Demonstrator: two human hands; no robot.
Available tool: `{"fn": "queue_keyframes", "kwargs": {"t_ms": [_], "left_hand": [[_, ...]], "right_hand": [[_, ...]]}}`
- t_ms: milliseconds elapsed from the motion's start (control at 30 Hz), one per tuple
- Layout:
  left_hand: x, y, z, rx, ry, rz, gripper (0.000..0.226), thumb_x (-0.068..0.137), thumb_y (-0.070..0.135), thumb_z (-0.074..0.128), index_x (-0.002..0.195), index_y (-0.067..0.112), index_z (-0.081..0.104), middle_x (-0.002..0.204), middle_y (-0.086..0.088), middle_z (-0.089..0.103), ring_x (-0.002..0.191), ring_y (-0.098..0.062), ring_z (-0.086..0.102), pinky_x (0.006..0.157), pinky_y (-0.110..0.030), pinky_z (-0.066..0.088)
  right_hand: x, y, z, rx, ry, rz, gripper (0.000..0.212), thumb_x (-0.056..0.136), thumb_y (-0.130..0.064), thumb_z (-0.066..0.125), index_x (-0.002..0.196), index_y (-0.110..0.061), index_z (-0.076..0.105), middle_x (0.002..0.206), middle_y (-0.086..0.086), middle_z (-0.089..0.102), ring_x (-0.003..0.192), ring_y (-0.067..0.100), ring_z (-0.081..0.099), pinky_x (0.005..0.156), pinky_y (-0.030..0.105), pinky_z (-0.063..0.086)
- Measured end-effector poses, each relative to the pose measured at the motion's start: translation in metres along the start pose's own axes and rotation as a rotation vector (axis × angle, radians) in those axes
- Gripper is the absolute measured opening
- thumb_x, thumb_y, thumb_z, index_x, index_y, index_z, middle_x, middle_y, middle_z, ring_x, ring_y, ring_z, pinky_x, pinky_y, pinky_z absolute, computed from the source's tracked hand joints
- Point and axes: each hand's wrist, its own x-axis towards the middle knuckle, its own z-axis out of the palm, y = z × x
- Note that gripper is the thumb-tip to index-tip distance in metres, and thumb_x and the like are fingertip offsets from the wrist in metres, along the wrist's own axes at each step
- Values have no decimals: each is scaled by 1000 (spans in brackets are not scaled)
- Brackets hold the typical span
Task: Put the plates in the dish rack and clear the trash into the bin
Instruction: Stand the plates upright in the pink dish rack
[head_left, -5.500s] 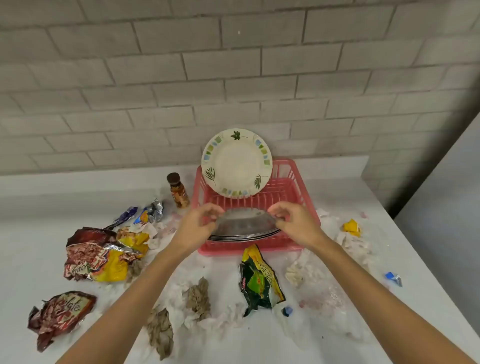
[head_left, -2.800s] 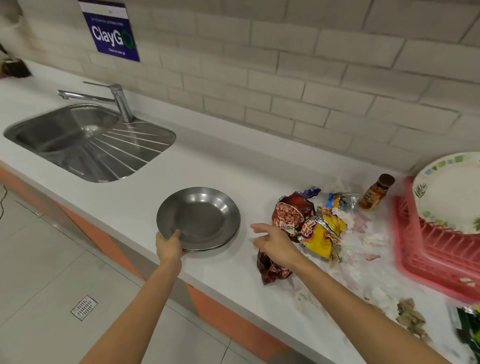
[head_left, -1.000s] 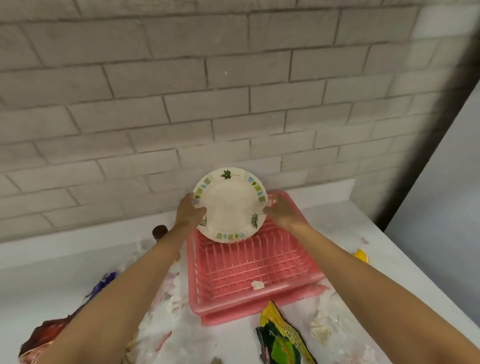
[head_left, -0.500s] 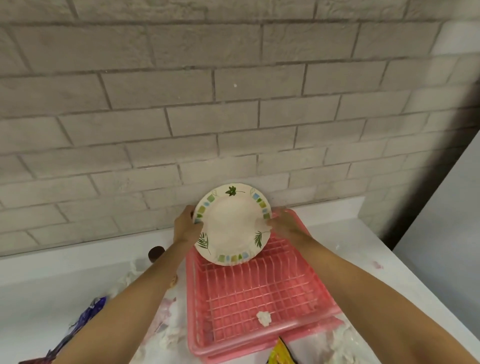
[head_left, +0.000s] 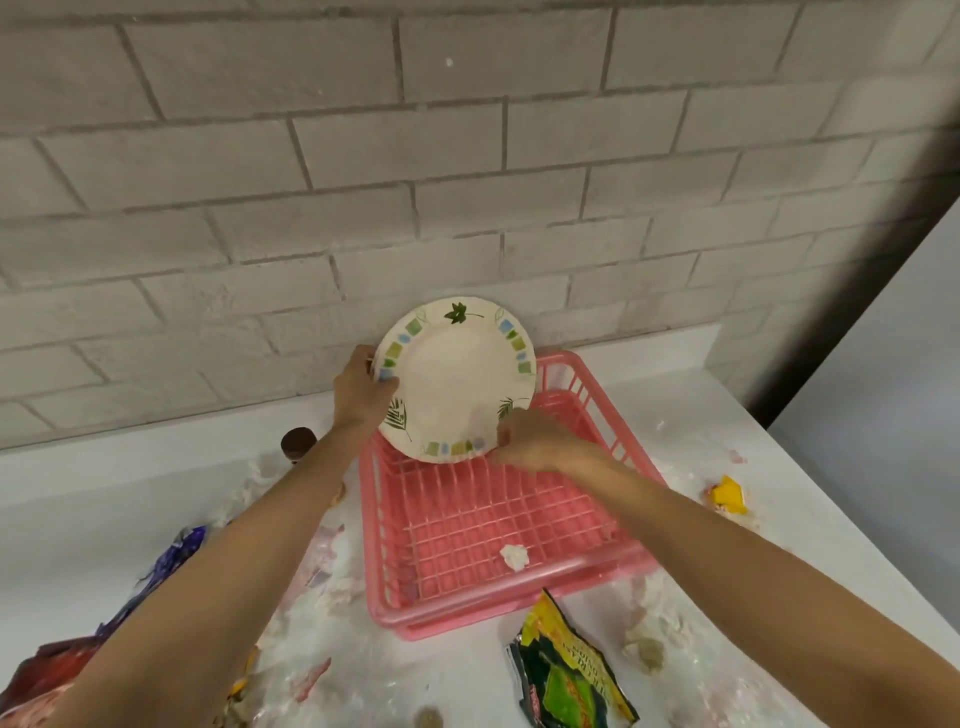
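A white plate (head_left: 457, 384) with green leaves and coloured squares on its rim stands nearly upright at the back of the pink dish rack (head_left: 597, 564). My left hand (head_left: 361, 389) grips the plate's left edge. My right hand (head_left: 524, 439) pinches its lower right rim, just above the rack's bars. A small wad of white tissue (head_left: 514, 556) lies on the rack's floor near the front. No bin is in view.
Trash litters the white counter: a green and yellow snack bag (head_left: 569, 675) in front of the rack, a yellow wrapper (head_left: 727, 493) at the right, a purple wrapper (head_left: 174, 556) and a red bag (head_left: 31, 680) at the left. A brown-capped bottle (head_left: 298, 444) stands behind my left forearm.
My right hand has slid from the plate's right edge down to its lower right rim. The left hand keeps its grip on the left edge. The plate stays at the rack's back.
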Motion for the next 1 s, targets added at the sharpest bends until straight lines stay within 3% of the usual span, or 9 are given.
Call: {"fn": "queue_keyframes", "kwargs": {"t_ms": [67,133,267,367,500,633,733,867,1000], "left_hand": [[2,4,1,-18,-39,-5,36,86,7,65,119,8,51,107,-5,62,90,-22,61,63,-28,51],[2,9,4,-19,-63,0,37,86,8,67,118,7,49,111,-9,61,94,-25,61,70,-34,54],[-3,23,8,-16,-84,41,36,85,4,66,117,7,50,109,-9,59,92,-22,58,66,-28,47],[-8,28,9,-6,-117,84,33,86,1,62,116,7,52,112,-13,63,97,-25,60,76,-33,50],[-12,29,9,-8,-101,86,33,86,1,59,119,10,57,114,-12,64,105,-27,60,87,-38,52],[-17,30,9,-41,-54,116,26,88,4,59,113,11,60,109,-10,66,102,-26,62,89,-43,53],[-22,38,7,-56,-40,189,23,89,1,58,111,6,63,105,-11,68,95,-21,61,85,-33,52],[-25,51,-3,-85,-15,234,22,90,-1,58,110,3,64,97,-3,64,87,-14,58,63,-2,40],[-23,58,-18,-222,14,237,19,93,6,59,112,8,63,99,-1,66,82,-13,61,65,-11,49]], "right_hand": [[-20,-7,26,-147,-299,2,19,81,-28,72,76,-10,69,64,2,66,53,16,60,57,28,54],[-32,-7,50,-259,-414,28,18,79,-22,71,72,-5,69,58,2,61,50,17,56,50,24,46],[-40,-3,73,-386,-250,3,19,86,-17,67,99,-4,63,94,8,66,82,27,65,63,29,45],[-47,-5,67,-301,-155,-41,15,89,-15,63,81,-5,56,83,9,61,78,28,62,62,31,45],[-79,-25,47,-93,-7,-204,16,81,-21,66,89,-8,63,85,8,66,76,26,64,63,37,53],[-118,-38,42,-83,-262,-320,22,78,-29,76,88,-16,62,75,-7,58,70,14,54,60,32,44],[-120,-37,27,-76,-343,-281,39,76,-47,78,95,-15,67,82,-7,64,78,11,58,71,31,47],[-80,-16,-6,144,-53,-145,35,80,-55,70,83,-20,69,79,-1,71,69,12,69,69,31,57],[-27,37,-32,494,332,59,38,85,-41,66,113,-15,64,93,12,70,68,17,65,63,33,54]]}}
